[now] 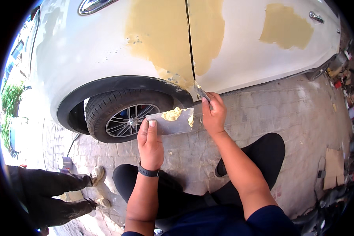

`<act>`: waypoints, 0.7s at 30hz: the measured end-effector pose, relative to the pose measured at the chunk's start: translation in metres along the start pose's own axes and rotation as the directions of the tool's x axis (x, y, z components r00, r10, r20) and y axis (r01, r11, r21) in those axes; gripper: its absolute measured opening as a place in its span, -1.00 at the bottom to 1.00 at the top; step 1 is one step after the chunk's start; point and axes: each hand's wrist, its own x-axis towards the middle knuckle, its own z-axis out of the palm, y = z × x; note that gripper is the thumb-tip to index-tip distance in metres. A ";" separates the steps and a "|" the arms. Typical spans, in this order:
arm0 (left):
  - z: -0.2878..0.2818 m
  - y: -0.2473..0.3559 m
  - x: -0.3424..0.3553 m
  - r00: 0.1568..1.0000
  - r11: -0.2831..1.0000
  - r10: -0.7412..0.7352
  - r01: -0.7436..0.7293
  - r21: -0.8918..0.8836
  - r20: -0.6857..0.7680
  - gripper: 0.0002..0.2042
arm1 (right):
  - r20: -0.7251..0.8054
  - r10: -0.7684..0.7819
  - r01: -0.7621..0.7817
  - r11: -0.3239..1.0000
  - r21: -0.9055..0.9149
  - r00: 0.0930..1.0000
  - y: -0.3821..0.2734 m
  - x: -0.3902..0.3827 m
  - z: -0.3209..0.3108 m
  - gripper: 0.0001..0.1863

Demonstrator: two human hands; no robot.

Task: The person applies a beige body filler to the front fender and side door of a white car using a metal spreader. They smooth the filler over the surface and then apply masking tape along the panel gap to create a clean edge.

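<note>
My left hand [150, 143] grips a flat grey metal plate [167, 126] by its left end, the thumb on top. Lumps of pale yellow body filler [171, 114] lie along the plate's upper side and right end. In my right hand [215, 114] is a small putty knife [201, 93], closed between thumb and fingers. Its blade reaches the lower edge of the white car's body, by the door gap, and seems to touch there. Tan filler patches [161, 35] spread over the panel and the door on both sides of that gap.
The car's wheel [131, 120] stands left of the plate, under a black arch trim. At the left, another person's dark trousers [51, 188] and shoes show. A cardboard piece [334, 167] lies on the paving at right, near mixed clutter [348, 78] along the edge.
</note>
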 end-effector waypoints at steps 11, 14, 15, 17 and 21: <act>0.011 0.023 -0.020 0.978 0.998 -0.053 0.047 0.033 0.203 -0.76 | 0.737 -0.356 0.415 0.903 0.112 0.575 -0.146 0.067 -0.148 -0.75; 0.027 0.029 -0.027 0.959 0.897 -0.182 0.252 -0.364 0.216 -0.72 | 0.764 -0.322 0.344 0.929 0.140 0.559 -0.147 0.072 -0.163 -0.79; 0.032 0.033 -0.029 0.944 0.813 -0.235 0.322 -0.486 0.232 -0.70 | 0.741 -0.310 0.196 0.951 0.240 0.596 -0.147 0.072 -0.164 -0.81; 0.023 0.015 -0.032 0.859 0.666 -0.286 0.497 -0.556 0.424 -0.65 | 0.749 -0.209 -0.138 0.918 0.373 0.629 -0.149 0.068 -0.163 -0.82; 0.047 0.019 -0.047 0.792 0.609 -0.440 0.610 -0.507 0.424 -0.71 | 0.868 -0.039 -0.458 0.837 0.299 0.495 -0.129 0.056 -0.144 -0.79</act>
